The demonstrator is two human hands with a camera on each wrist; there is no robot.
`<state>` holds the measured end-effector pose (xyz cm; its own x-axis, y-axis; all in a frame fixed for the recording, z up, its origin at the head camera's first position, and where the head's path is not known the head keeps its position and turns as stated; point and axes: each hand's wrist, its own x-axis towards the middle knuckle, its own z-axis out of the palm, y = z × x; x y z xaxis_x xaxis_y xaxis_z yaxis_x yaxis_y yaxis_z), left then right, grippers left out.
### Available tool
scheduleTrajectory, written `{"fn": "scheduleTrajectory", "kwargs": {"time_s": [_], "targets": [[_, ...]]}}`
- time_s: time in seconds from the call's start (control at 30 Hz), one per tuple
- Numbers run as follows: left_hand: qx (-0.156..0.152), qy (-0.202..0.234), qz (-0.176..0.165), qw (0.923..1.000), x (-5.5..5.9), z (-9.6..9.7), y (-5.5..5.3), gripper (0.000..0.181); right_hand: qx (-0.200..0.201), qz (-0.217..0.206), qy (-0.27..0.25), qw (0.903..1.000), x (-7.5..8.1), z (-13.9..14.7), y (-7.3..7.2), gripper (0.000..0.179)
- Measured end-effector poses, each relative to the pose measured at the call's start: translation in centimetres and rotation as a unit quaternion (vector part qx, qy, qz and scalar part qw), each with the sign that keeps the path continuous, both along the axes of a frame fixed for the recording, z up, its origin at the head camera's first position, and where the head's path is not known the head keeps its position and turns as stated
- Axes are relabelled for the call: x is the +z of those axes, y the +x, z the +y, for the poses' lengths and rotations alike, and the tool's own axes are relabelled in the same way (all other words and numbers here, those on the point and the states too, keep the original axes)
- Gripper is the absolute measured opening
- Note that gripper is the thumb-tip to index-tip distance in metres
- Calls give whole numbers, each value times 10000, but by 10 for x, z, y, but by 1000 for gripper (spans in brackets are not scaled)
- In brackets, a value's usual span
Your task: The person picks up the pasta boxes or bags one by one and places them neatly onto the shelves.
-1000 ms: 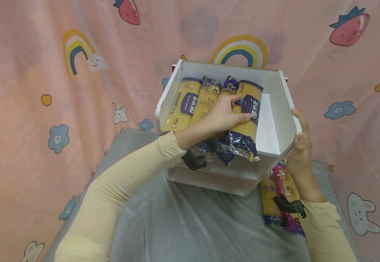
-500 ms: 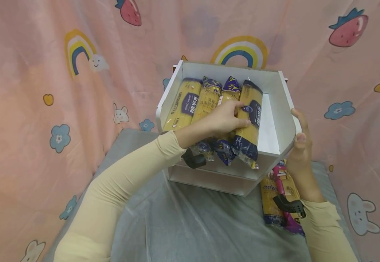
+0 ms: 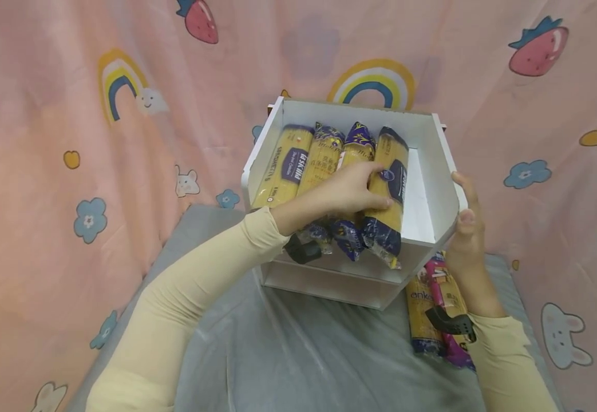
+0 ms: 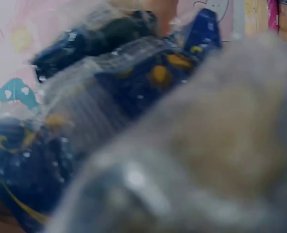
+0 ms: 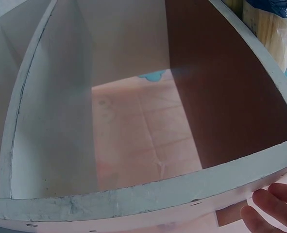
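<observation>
In the head view, my left hand [image 3: 352, 187] grips a yellow spaghetti pack [image 3: 391, 157] with dark blue ends, the rightmost in the white shelf unit's [image 3: 422, 197] top compartment. Its thumb and fingers lie on the pack's left part. Beside it, partly behind the hand, lies a pack with a purple patterned end [image 3: 360, 137]. Further left are another patterned pack [image 3: 324, 157] and a spaghetti pack [image 3: 283, 169]. My right hand [image 3: 467, 246] rests against the unit's right side panel; its fingertips [image 5: 267, 204] touch the panel's outside in the right wrist view. Blurred wrappers [image 4: 138, 87] fill the left wrist view.
Two more pasta packs, one yellow [image 3: 424, 320] and one with a pink wrapper [image 3: 439, 280], lie on the grey cloth [image 3: 298, 355] right of the unit. Lower compartments [image 3: 329, 283] open toward me. A pink printed curtain [image 3: 236, 74] hangs behind.
My left hand and the rightmost pack have shifted slightly toward me. The pack has turned, and its label faces more to the right. My right hand keeps its place on the panel.
</observation>
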<state>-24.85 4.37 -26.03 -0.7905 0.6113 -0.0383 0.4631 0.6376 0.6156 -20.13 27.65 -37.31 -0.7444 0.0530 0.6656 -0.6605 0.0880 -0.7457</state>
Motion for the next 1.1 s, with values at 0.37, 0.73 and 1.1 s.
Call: {"fn": "scheduleTrajectory", "kwargs": {"time_s": [0.37,0.73,1.1], "targets": [[-236,-219,385,9987,6,-11,4,74,40,93,-152,9998,-1,2,-1,79],[-295,-95,234,9992,8,-17,9,73,-94,30,111,9999,-1,-1,0,79],[-324,940,149,9949,14,-47,24,64,-335,-43,215,9992,-2,-1,3,76]]}}
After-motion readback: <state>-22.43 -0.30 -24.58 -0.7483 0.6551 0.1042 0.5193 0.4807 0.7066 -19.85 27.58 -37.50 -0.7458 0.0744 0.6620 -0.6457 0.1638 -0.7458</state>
